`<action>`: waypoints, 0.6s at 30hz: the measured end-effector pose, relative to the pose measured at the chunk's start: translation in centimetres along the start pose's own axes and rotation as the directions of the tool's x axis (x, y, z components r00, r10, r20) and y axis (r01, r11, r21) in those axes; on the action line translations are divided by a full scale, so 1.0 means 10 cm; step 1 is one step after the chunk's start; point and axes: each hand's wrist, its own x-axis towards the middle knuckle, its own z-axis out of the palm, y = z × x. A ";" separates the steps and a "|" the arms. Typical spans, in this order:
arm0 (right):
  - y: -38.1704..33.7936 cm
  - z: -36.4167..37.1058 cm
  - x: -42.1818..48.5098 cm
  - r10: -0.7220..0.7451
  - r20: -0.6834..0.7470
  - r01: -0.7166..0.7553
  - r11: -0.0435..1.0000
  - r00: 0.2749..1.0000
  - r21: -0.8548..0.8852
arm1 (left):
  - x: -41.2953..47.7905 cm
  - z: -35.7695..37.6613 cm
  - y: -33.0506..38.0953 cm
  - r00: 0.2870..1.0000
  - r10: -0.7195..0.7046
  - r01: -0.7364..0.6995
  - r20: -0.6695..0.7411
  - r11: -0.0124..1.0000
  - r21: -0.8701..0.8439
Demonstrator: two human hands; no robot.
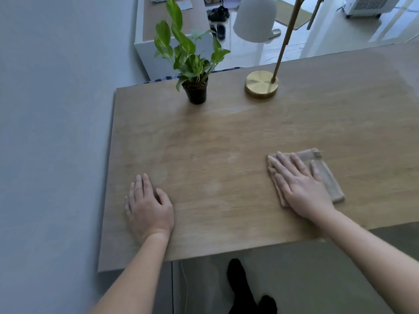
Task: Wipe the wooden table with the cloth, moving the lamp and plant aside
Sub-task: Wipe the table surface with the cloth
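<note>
My right hand [299, 184] lies flat with straight fingers on a folded beige cloth [326, 175], pressing it onto the wooden table [226, 155] at the right. My left hand [147, 207] rests palm down on the bare wood near the table's left front corner. At the back of the table a green plant in a small black pot [196, 92] stands left of centre. To its right is the lamp with a round brass base [261, 84], a slanted brass stem and a white shade [254, 18].
A grey wall [56, 132] runs along the table's left edge. Beyond the far edge are a white cabinet [147, 53], shoes [218, 13] on the pale floor and a white appliance [367, 6]. My dark-socked feet [244, 291] show below the front edge.
</note>
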 end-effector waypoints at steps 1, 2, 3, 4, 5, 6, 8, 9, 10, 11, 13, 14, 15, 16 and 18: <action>-0.03 -0.05 0.28 0.079 -0.027 -0.078 0.997 0.997 0.030 | 0.00 0.00 -0.01 1.000 0.002 -0.002 -0.002 1.000 0.002; -0.15 -0.08 0.54 0.131 -0.046 -0.128 0.990 0.990 0.054 | 0.01 0.01 -0.02 1.000 0.005 -0.005 -0.002 1.000 0.002; -0.35 -0.08 0.74 0.142 -0.045 -0.139 0.988 0.989 0.062 | 0.01 0.01 -0.02 1.000 0.009 -0.009 -0.002 1.000 0.003; -0.61 -0.03 0.88 0.104 -0.033 -0.102 0.993 0.994 0.060 | 0.01 0.02 -0.01 1.000 0.011 -0.011 -0.003 1.000 0.005; -0.92 0.06 0.92 0.024 -0.016 -0.023 0.998 1.000 0.052 | 0.01 0.03 -0.01 1.000 0.009 -0.009 -0.005 1.000 0.007; -1.25 0.19 0.83 -0.085 0.000 0.085 0.996 0.996 0.037 | 0.02 0.03 -0.02 1.000 0.003 -0.003 -0.006 1.000 0.007; -1.77 0.49 0.34 -0.320 0.052 0.320 0.947 0.946 0.003 | 0.02 0.03 -0.02 1.000 -0.002 0.002 -0.010 1.000 0.009; -1.88 0.62 0.00 -0.417 0.080 0.418 0.908 0.905 0.002 | 0.02 0.02 -0.02 1.000 0.006 -0.006 -0.013 1.000 0.011; -1.85 0.69 -0.33 -0.491 0.098 0.493 0.870 0.866 0.004 | 0.02 0.00 -0.02 1.000 0.013 -0.013 -0.014 1.000 0.014; -1.71 0.72 -0.58 -0.536 0.104 0.540 0.842 0.838 -0.008 | 0.02 -0.01 -0.02 1.000 0.015 -0.015 -0.011 1.000 0.018; -1.21 0.62 -0.76 -0.540 0.129 0.549 0.834 0.832 -0.055 | 0.02 -0.01 -0.01 1.000 0.002 -0.002 -0.002 1.000 0.018; -0.94 0.52 -0.71 -0.498 0.128 0.511 0.855 0.857 -0.093 | 0.02 -0.01 -0.01 1.000 -0.001 0.001 0.000 1.000 0.017; -0.70 0.40 -0.58 -0.435 0.107 0.446 0.888 0.894 -0.113 | 0.02 -0.01 -0.02 1.000 0.001 -0.001 0.003 1.000 0.021; -0.52 0.28 -0.40 -0.349 0.078 0.356 0.929 0.934 -0.099 | 0.02 -0.01 -0.02 1.000 0.003 -0.004 0.008 1.000 0.028; -0.38 0.08 0.11 -0.155 0.015 0.155 0.987 0.988 -0.040 | 0.02 0.00 -0.04 1.000 0.006 -0.006 0.013 0.999 0.033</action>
